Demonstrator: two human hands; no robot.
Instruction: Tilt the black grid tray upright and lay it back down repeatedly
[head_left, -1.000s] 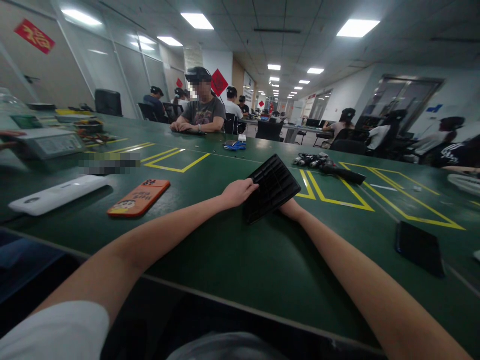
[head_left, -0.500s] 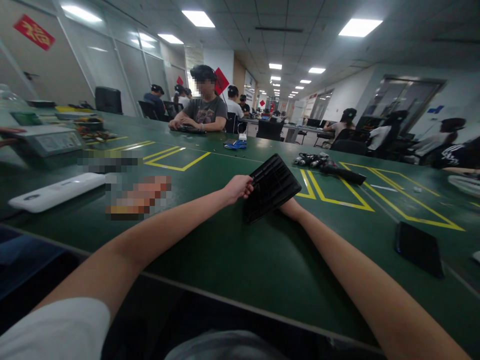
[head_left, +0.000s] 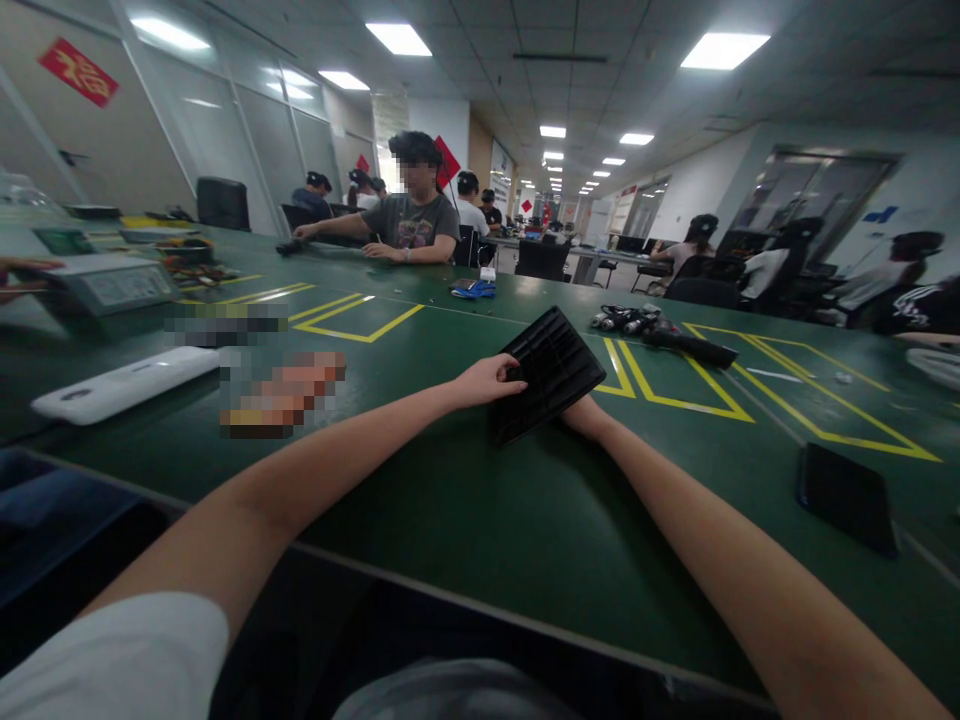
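Note:
A black plastic tray with raised ribs making rows of compartments [head_left: 556, 362] is tilted above the green table, its ribbed face towards me. My right hand [head_left: 588, 416] grips the tray's lower right edge from behind, and its fingers are hidden by the tray. Over the tray's left side, my left hand [head_left: 489, 382] has thumb and fingers curled together in a pinch. Whatever sits between those fingertips is too small to make out.
On the green table [head_left: 450, 530] lie a black phone [head_left: 847, 498], a black flashlight-like object [head_left: 697, 348], a white power strip-like bar [head_left: 127, 385] and a blurred orange item [head_left: 285, 395]. A blue bundle [head_left: 474, 289] lies farther back. Across sits a person [head_left: 412, 225].
My left hand has shifted slightly right, farther over the tray, with its fingers rearranged. The tray stays tilted in my right hand. The person opposite has stretched an arm out to a dark object.

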